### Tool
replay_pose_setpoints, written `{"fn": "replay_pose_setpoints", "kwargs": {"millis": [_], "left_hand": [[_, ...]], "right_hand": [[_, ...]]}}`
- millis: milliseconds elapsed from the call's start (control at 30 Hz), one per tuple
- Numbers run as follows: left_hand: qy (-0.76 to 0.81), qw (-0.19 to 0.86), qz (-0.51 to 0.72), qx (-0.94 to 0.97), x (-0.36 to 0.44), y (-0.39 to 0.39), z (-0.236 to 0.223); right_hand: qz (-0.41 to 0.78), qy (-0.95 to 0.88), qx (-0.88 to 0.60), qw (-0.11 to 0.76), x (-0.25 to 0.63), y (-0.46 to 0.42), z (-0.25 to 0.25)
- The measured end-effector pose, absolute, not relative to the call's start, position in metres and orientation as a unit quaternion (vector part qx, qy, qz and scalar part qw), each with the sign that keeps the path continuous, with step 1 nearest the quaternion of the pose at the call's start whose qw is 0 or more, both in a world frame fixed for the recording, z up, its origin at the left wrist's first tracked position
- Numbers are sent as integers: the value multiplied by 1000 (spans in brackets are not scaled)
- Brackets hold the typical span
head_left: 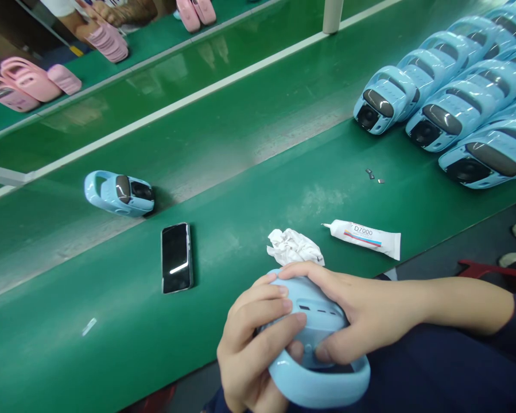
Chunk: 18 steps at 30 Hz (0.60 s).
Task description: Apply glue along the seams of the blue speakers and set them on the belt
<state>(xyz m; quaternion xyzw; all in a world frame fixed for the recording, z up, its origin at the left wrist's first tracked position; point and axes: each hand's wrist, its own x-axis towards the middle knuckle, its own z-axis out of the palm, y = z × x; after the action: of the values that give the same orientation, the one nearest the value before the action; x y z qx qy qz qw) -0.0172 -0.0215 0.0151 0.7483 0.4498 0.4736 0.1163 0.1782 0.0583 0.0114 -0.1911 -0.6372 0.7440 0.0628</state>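
Both my hands hold one light blue plastic device [315, 338] with a loop handle, close to my body at the table's near edge. My left hand [251, 338] wraps around its left side, fingers curled over the top. My right hand [369, 312] grips it from the right, thumb pressed on its lower face and fingers over its top. A crumpled white tissue [294, 246] lies just beyond my hands. A white glue tube [367, 236] marked D7000 lies to the right of the tissue.
A black phone [177, 258] lies face up on the green table [111, 321]. One blue device [119, 194] sits on the conveyor belt. Rows of blue devices [447, 92] fill the right. Another person's hand handles pink devices [109, 41] at top left.
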Motion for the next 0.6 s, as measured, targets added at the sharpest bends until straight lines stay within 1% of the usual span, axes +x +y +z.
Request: {"fn": "replay_pose_setpoints", "kwargs": {"millis": [167,400,600], "left_hand": [[449,122,469,751,-17,-22,16],[462,104,493,730,-11,-21,13],[460,104,493,731,-12,-21,14]], "right_hand": [[745,-637,-187,66,179,56,12],[745,-635,-199,49,180,55,12],[746,-634,-194,56,180,56,12]]}}
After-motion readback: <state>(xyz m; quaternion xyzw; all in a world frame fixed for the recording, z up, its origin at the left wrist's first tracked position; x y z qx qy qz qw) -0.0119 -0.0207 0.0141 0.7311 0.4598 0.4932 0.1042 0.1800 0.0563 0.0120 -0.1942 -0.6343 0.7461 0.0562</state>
